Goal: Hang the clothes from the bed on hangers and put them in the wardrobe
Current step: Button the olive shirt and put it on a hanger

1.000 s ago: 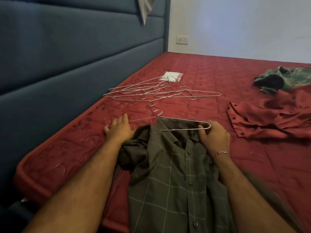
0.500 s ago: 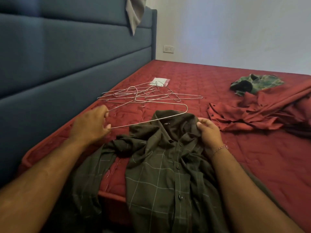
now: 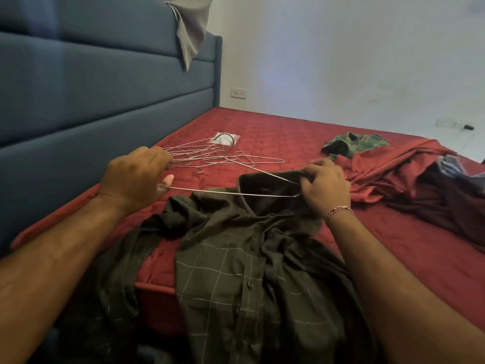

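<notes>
Two bare hands at work over a red quilted mattress [image 3: 301, 132]. Left hand [image 3: 136, 177]: fingers curled, pinching one end of a wire hanger [image 3: 231, 193] between thumb and fingers. Right hand [image 3: 325, 187]: fingers curled, gripping the collar of a dark olive checked shirt [image 3: 236, 271] and lifting that side of the neck opening; the hanger's far corner lies just beside these fingers, over the open collar. Shirt: buttoned, front up, spread across the near edge of the mattress, its lower part hanging over the side. Loose pile of wire hangers [image 3: 223, 156]: on the mattress beyond the left hand. Heap of red and dark clothes [image 3: 409, 177]: right side. Green patterned garment [image 3: 357, 143]: behind the heap. Blue padded headboard [image 3: 91, 101]: left.
</notes>
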A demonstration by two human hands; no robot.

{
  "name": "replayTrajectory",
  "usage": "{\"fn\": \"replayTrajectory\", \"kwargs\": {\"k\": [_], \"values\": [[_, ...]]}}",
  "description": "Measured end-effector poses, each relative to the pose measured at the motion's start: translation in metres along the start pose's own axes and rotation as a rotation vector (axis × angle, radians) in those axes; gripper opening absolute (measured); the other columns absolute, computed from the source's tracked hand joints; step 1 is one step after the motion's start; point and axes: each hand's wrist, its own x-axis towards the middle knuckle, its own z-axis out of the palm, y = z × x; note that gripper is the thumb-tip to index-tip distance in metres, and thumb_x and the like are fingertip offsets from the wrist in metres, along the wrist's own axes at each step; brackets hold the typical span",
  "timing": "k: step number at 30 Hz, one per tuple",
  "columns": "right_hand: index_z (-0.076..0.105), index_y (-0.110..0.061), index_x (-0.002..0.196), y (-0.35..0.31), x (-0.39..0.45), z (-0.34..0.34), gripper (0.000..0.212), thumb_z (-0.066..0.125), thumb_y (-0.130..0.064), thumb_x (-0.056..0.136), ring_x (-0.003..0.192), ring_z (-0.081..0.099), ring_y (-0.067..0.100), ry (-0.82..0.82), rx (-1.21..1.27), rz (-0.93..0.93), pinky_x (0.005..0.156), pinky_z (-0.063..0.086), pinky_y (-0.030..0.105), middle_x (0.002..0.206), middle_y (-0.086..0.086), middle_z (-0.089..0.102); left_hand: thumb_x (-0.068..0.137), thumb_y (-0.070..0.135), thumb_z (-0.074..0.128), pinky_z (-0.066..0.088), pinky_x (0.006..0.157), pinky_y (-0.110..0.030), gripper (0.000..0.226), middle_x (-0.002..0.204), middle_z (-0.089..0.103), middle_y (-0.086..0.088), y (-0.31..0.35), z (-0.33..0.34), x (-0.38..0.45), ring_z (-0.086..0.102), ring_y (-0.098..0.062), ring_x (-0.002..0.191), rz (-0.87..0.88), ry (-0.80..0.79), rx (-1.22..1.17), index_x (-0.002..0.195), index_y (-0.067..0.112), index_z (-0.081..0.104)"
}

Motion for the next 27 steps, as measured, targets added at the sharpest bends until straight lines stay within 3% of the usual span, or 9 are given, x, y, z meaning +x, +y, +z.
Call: {"fn": "replayTrajectory", "kwargs": {"k": [3, 6, 13, 16, 18, 20, 22, 24, 27], "values": [[0.076, -0.032, 0.104, 0.003, 0.007, -0.026, 0.020, 0.060, -0.034, 0.093, 0.109, 0.063, 0.030, -0.040, -0.090, -0.076, 0.091, 0.050, 0.046, 0.112, -0.004, 0.073, 0.079, 0.021, 0.081, 0.045, 0.048, -0.040, 0.028, 0.086, 0.060, -0.005, 0.015, -0.008, 0.007, 0.060, -0.033, 0.074, 0.008, 0.057, -0.014, 0.095, 0.017, 0.058], [0.075, -0.022, 0.099, -0.004, 0.011, -0.043, 0.021, 0.054, -0.025, 0.095, 0.095, 0.069, 0.028, -0.184, 0.146, -0.131, 0.086, 0.055, 0.044, 0.097, 0.002, 0.077, 0.078, 0.022, 0.081, 0.044, 0.049, -0.039, 0.030, 0.085, 0.061, -0.005, 0.039, -0.016, 0.019, 0.061, -0.034, 0.073, -0.020, 0.067, -0.034, 0.095, 0.016, 0.058], [0.076, -0.024, 0.111, -0.026, -0.007, -0.080, 0.031, 0.053, -0.009, 0.097, 0.105, 0.068, 0.014, -0.200, 0.414, -0.322, 0.098, 0.052, 0.036, 0.107, -0.006, 0.076, 0.070, 0.023, 0.084, 0.036, 0.051, -0.034, 0.040, 0.083, 0.060, -0.004, 0.112, -0.026, 0.054, 0.059, -0.033, 0.068, 0.015, 0.050, -0.092, 0.095, 0.018, 0.052], [0.079, -0.020, 0.103, -0.035, -0.015, -0.097, 0.027, 0.052, -0.019, 0.101, 0.096, 0.073, 0.016, -0.303, 0.626, -0.204, 0.089, 0.056, 0.031, 0.099, 0.002, 0.079, 0.068, 0.025, 0.089, 0.033, 0.052, -0.031, 0.046, 0.083, 0.061, -0.001, 0.133, -0.030, 0.066, 0.061, -0.031, 0.065, -0.036, -0.007, -0.107, 0.095, 0.018, 0.052], [0.079, -0.015, 0.094, -0.040, -0.018, -0.101, 0.032, 0.056, -0.035, 0.104, 0.082, 0.073, 0.017, -0.283, 0.581, -0.146, 0.079, 0.058, 0.036, 0.087, 0.006, 0.078, 0.066, 0.024, 0.090, 0.036, 0.052, -0.032, 0.048, 0.084, 0.061, 0.000, 0.140, -0.027, 0.070, 0.060, -0.028, 0.066, -0.068, -0.017, -0.093, 0.095, 0.020, 0.051], [0.071, -0.015, 0.079, -0.043, -0.015, -0.098, 0.036, 0.059, -0.038, 0.103, 0.065, 0.063, 0.013, -0.167, 0.443, -0.121, 0.069, 0.052, 0.037, 0.067, 0.000, 0.067, 0.067, 0.027, 0.089, 0.044, 0.064, -0.038, 0.053, 0.097, 0.061, -0.001, 0.145, -0.023, 0.071, 0.059, -0.026, 0.082, -0.099, 0.009, -0.039, 0.105, 0.022, 0.052], [0.061, -0.019, 0.073, -0.044, -0.011, -0.094, 0.036, 0.056, -0.037, 0.104, 0.062, 0.055, 0.013, -0.069, 0.356, -0.092, 0.067, 0.048, 0.036, 0.063, -0.006, 0.057, 0.069, 0.034, 0.087, 0.043, 0.085, -0.046, 0.079, 0.132, 0.051, -0.007, 0.149, -0.022, 0.068, 0.051, -0.029, 0.115, -0.217, 0.012, -0.010, 0.135, 0.025, 0.045], [0.056, -0.021, 0.074, -0.041, -0.008, -0.093, 0.036, 0.052, -0.037, 0.106, 0.065, 0.054, 0.015, -0.003, 0.329, -0.038, 0.070, 0.047, 0.038, 0.067, -0.005, 0.056, 0.071, 0.039, 0.085, 0.041, 0.100, -0.053, 0.099, 0.154, 0.033, -0.012, 0.153, -0.029, 0.060, 0.039, -0.034, 0.137, -0.510, 0.075, -0.205, 0.152, 0.026, 0.031], [0.062, -0.010, 0.081, -0.030, -0.006, -0.097, 0.039, 0.048, -0.036, 0.108, 0.072, 0.057, 0.018, 0.064, 0.480, 0.107, 0.079, 0.055, 0.047, 0.076, 0.003, 0.061, 0.082, 0.037, 0.079, 0.051, 0.093, -0.044, 0.057, 0.130, 0.057, -0.009, 0.170, -0.013, 0.041, 0.059, -0.033, 0.120, -1.003, 0.063, -0.809, 0.129, 0.021, 0.052]]}}
